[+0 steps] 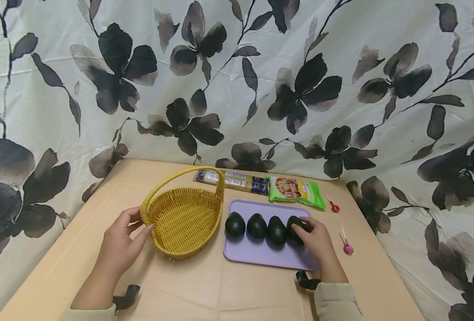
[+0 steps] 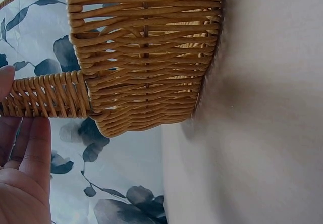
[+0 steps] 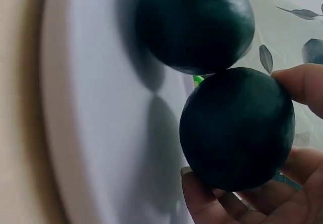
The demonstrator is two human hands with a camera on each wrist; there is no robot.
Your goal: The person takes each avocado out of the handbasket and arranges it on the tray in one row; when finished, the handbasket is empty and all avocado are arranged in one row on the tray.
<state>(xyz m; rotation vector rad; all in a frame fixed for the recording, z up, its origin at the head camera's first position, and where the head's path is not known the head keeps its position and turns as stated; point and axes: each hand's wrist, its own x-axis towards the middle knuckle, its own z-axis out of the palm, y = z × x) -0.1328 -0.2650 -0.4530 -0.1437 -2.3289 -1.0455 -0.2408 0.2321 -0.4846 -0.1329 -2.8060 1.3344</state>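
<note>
A yellow wicker basket (image 1: pixel 182 218) with an arched handle stands left of centre in the head view, nothing inside it. My left hand (image 1: pixel 118 243) grips the base of its handle (image 2: pixel 48 95) between thumb and fingers. To the right, a row of dark green avocados lies on a lilac tray (image 1: pixel 257 258). My right hand (image 1: pixel 317 236) holds the rightmost avocado (image 3: pixel 237 128), thumb on one side and fingers curled round the other. The neighbouring avocado (image 1: pixel 276 231) sits right against it. Two more, one avocado (image 1: pixel 256 226) and the leftmost avocado (image 1: pixel 234 225), lie further left.
Behind the tray lie a long blue-ended packet (image 1: pixel 233 179) and a green food bag (image 1: pixel 295 191). A red lollipop (image 1: pixel 335 207) and a pink lollipop (image 1: pixel 348 248) rest near the table's right edge. A floral cloth (image 1: pixel 237 89) hangs behind the table.
</note>
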